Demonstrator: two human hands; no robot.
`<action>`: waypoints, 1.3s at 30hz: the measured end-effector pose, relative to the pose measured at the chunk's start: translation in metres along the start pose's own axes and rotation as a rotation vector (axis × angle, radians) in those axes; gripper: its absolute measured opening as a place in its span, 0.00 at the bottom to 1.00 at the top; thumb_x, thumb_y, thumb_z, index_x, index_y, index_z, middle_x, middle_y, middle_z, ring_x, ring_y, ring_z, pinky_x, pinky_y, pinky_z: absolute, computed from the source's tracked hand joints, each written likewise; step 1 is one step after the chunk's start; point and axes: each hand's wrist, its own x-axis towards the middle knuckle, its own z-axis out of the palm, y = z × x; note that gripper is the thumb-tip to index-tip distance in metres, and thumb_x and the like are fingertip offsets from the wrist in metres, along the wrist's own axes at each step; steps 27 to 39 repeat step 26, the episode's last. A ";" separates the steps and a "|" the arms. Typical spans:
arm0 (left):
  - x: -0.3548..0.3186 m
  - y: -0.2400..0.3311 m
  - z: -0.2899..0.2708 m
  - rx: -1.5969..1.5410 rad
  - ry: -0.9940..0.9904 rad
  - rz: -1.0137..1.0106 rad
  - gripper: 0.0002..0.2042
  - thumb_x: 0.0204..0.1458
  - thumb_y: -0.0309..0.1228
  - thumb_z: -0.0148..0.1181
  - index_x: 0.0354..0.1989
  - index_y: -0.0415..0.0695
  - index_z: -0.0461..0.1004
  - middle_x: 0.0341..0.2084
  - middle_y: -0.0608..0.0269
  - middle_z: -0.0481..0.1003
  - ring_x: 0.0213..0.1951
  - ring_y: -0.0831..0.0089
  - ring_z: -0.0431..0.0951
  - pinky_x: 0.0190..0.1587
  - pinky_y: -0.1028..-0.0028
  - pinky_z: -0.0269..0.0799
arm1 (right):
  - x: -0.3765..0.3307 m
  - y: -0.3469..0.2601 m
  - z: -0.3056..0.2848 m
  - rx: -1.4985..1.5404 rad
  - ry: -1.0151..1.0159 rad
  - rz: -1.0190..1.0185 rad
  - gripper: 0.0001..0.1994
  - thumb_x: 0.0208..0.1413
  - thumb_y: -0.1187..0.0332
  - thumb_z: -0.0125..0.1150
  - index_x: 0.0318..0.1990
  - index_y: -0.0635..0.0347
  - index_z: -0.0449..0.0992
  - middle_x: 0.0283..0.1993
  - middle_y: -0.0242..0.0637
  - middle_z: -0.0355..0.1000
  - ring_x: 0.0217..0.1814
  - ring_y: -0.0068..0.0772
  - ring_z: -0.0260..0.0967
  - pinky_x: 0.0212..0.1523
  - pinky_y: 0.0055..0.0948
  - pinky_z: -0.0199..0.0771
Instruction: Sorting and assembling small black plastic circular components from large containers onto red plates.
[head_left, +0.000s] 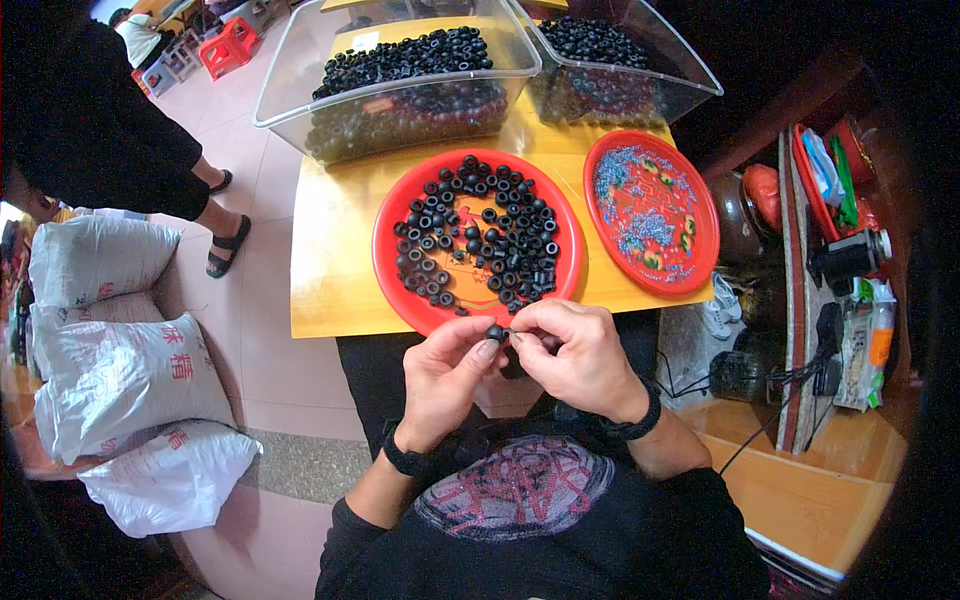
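Observation:
Just in front of the table's near edge, my left hand (440,380) pinches a small black round part (494,333) between thumb and fingertips. My right hand (580,355) meets it from the right, thumb and forefinger pressed together. Whatever lies in that right pinch is too small to name. Right behind both hands sits a round red tray (384,245) holding many small black ring-shaped parts (436,222). To its right, a second red tray (708,250) carries tiny bluish, clear-looking pieces (645,228) scattered over its printed bottom.
Two clear plastic bins (285,115) of black parts stand at the table's (335,270) far side. White sacks (140,380) are piled on the left floor, near a standing person (100,110). Cables and a black bottle-like container (850,255) are around a shelf at right.

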 end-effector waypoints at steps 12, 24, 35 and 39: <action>0.001 0.017 -0.001 0.669 -0.025 0.400 0.10 0.41 0.15 0.57 0.34 0.33 0.72 0.26 0.56 0.73 0.28 0.71 0.75 0.32 0.78 0.69 | 0.002 0.020 -0.002 0.216 -0.198 0.040 0.02 0.45 0.80 0.55 0.28 0.64 0.72 0.25 0.26 0.69 0.27 0.12 0.64 0.25 0.17 0.64; 0.002 0.020 -0.004 0.712 -0.034 0.290 0.09 0.40 0.17 0.59 0.32 0.34 0.74 0.26 0.58 0.74 0.29 0.72 0.75 0.33 0.78 0.69 | 0.006 0.029 0.001 0.283 -0.264 0.074 0.03 0.46 0.80 0.54 0.29 0.65 0.73 0.27 0.30 0.70 0.28 0.17 0.67 0.28 0.16 0.66; 0.002 0.022 -0.005 0.647 -0.047 0.256 0.09 0.40 0.17 0.59 0.32 0.34 0.74 0.26 0.59 0.75 0.30 0.71 0.75 0.34 0.78 0.69 | 0.009 0.028 -0.004 0.330 -0.308 0.117 0.04 0.46 0.80 0.53 0.30 0.65 0.73 0.27 0.30 0.70 0.29 0.17 0.68 0.29 0.16 0.67; 0.002 0.022 -0.005 0.647 -0.047 0.256 0.09 0.40 0.17 0.59 0.32 0.34 0.74 0.26 0.59 0.75 0.30 0.71 0.75 0.34 0.78 0.69 | 0.009 0.028 -0.004 0.330 -0.308 0.117 0.04 0.46 0.80 0.53 0.30 0.65 0.73 0.27 0.30 0.70 0.29 0.17 0.68 0.29 0.16 0.67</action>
